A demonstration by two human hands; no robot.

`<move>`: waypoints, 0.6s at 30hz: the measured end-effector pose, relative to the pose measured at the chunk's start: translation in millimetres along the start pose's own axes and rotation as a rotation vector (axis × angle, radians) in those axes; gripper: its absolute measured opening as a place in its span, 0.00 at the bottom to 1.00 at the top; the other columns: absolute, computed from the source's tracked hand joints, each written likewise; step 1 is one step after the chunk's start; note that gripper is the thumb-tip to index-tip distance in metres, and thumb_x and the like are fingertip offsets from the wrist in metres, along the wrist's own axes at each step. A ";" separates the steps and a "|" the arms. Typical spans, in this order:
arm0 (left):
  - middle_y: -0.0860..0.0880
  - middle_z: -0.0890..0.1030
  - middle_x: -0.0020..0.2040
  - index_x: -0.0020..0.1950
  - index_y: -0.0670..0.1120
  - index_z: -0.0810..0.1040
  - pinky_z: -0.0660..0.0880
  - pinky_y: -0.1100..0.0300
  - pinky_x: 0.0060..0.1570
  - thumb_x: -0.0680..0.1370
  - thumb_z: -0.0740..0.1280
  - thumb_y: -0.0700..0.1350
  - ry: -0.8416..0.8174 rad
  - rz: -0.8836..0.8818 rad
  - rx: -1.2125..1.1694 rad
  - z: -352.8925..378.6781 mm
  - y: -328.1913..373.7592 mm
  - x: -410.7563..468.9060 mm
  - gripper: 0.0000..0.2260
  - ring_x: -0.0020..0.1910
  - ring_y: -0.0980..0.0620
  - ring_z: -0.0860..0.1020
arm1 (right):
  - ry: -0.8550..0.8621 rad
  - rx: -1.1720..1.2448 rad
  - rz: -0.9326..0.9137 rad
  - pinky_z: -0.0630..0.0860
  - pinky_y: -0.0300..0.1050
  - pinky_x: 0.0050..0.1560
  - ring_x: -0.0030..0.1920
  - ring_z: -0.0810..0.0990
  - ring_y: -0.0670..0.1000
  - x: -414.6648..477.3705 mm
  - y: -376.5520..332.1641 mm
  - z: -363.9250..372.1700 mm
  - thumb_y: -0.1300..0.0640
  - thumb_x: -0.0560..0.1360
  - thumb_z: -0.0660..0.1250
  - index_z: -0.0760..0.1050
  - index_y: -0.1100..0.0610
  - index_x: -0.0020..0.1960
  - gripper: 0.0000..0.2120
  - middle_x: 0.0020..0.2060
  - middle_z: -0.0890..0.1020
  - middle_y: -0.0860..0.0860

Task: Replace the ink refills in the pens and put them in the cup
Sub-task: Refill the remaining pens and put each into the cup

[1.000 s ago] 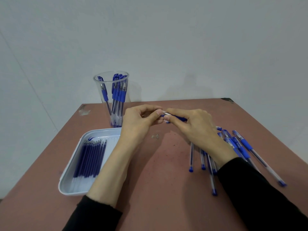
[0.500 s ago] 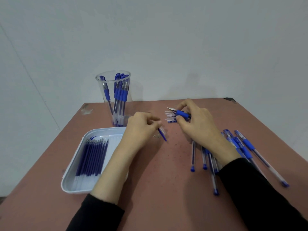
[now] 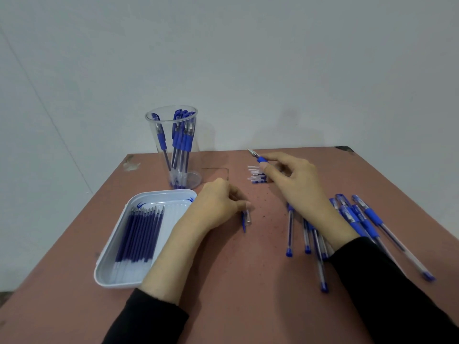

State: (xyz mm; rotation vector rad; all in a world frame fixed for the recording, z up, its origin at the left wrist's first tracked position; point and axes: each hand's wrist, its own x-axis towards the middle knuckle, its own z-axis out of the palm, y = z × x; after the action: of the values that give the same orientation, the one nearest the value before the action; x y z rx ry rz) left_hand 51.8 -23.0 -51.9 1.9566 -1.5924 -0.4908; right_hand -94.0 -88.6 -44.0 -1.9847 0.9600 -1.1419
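Apart now, my two hands were together on one pen over the middle of the bench a second ago; since then my left grip [image 3: 218, 207] has dropped to the reddish-brown bench [image 3: 248, 281] just beside the tray, and my right grip [image 3: 295, 184] has carried the pen toward the far edge. My left grip is curled, pinching a small clear cap with a blue clip [image 3: 246, 219] that touches the bench top. My right grip is clamped on the clear-barrelled pen with the blue rubber sleeve [image 3: 259, 158], thumb and forefinger on the sleeve, its metal tip pointing up and away to the left. Just below that pen lies a little heap of short clear-and-blue pieces [image 3: 257, 173]; I cannot tell exactly what they are. The tall clear plastic cup [image 3: 193, 178] stands at the far left of the bench with several finished blue pens [image 3: 182, 140] upright in it. The white plastic tray [image 3: 171, 214] near my left forearm holds a row of dark blue ink refills [image 3: 141, 234] lying side by side. The loose blue-and-clear pens [image 3: 360, 219] waiting their turn are spread under and beyond my right wrist. I judge I am early in one pen's cycle: the cap looks to be off, the old refill not yet out. Next I should set the cap down, free my left grip, unscrew the tip end, draw the spent refill, and reach to the tray for a fresh one, keeping the small parts from rolling.
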 end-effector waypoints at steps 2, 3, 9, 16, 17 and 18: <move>0.52 0.83 0.41 0.50 0.49 0.84 0.71 0.67 0.40 0.76 0.69 0.48 0.102 0.018 -0.157 -2.6 4.4 0.0 0.07 0.37 0.60 0.76 | -0.065 0.172 0.110 0.69 0.45 0.31 0.29 0.71 0.51 -0.7 -3.3 -1.1 0.57 0.77 0.66 0.81 0.49 0.46 0.06 0.30 0.79 0.54; 0.52 0.83 0.43 0.52 0.49 0.83 0.72 0.66 0.41 0.77 0.68 0.47 0.136 0.036 -0.304 -5.2 7.4 -0.4 0.07 0.38 0.60 0.76 | -0.114 0.282 0.175 0.66 0.43 0.29 0.27 0.69 0.49 -1.0 -4.8 -1.3 0.58 0.78 0.65 0.82 0.52 0.46 0.07 0.29 0.78 0.53; 0.48 0.83 0.55 0.60 0.42 0.78 0.76 0.59 0.56 0.81 0.60 0.43 0.010 0.095 -0.986 -13.0 18.8 -5.4 0.12 0.55 0.53 0.80 | -0.468 0.784 0.451 0.59 0.36 0.22 0.22 0.64 0.46 -4.3 -11.5 -1.4 0.57 0.79 0.58 0.75 0.68 0.55 0.15 0.28 0.74 0.54; 0.48 0.85 0.46 0.52 0.43 0.80 0.78 0.64 0.50 0.78 0.62 0.41 0.003 0.133 -1.193 -14.7 18.3 -5.3 0.08 0.46 0.55 0.82 | -0.565 0.916 0.478 0.56 0.35 0.21 0.20 0.60 0.44 -5.3 -10.8 -4.0 0.54 0.73 0.61 0.80 0.61 0.44 0.13 0.26 0.71 0.52; 0.48 0.85 0.44 0.50 0.42 0.80 0.78 0.64 0.49 0.77 0.63 0.40 0.029 0.123 -1.211 -14.3 18.2 -5.2 0.07 0.44 0.55 0.82 | -0.544 0.879 0.465 0.57 0.35 0.21 0.21 0.61 0.44 -5.7 -11.1 -3.5 0.54 0.74 0.61 0.80 0.61 0.44 0.12 0.27 0.71 0.52; 0.48 0.85 0.43 0.48 0.42 0.81 0.78 0.64 0.48 0.76 0.65 0.40 0.059 0.116 -1.226 -13.8 17.8 -4.9 0.06 0.42 0.55 0.82 | -0.520 0.836 0.446 0.57 0.35 0.22 0.21 0.61 0.44 -5.9 -11.1 -2.3 0.54 0.76 0.61 0.79 0.61 0.45 0.12 0.27 0.72 0.52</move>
State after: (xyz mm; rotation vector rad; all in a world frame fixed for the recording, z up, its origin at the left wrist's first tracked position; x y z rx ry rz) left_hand 45.4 -17.9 -30.4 0.9143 -0.9251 -1.0245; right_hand -95.2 -78.3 -36.5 -1.1963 0.4815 -0.5722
